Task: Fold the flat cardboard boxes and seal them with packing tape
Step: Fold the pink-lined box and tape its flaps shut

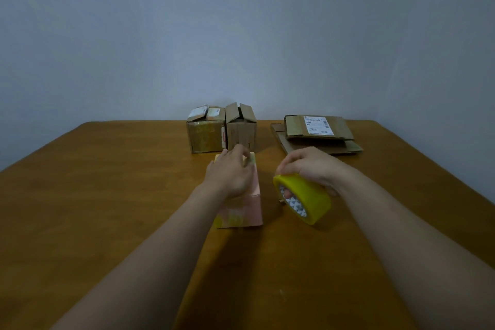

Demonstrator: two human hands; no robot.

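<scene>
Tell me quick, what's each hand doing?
Left hand: resting on the pink box, grip unclear.
Right hand: closed around the yellow tape roll.

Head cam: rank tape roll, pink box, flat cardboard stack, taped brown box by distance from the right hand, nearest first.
1. tape roll: in the right hand.
2. pink box: just left, under the left hand.
3. flat cardboard stack: behind, far right.
4. taped brown box: far left of centre.

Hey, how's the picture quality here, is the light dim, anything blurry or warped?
Head view: dim, flat light with a bluish cast on the wall; wide-angle bending shows in the table edges; the left hand looks slightly smeared over the pink box; the right hand and yellow tape roll are sharper; soft shadows lie under both forearms; the label on the flat cardboard is too small to read.
</scene>
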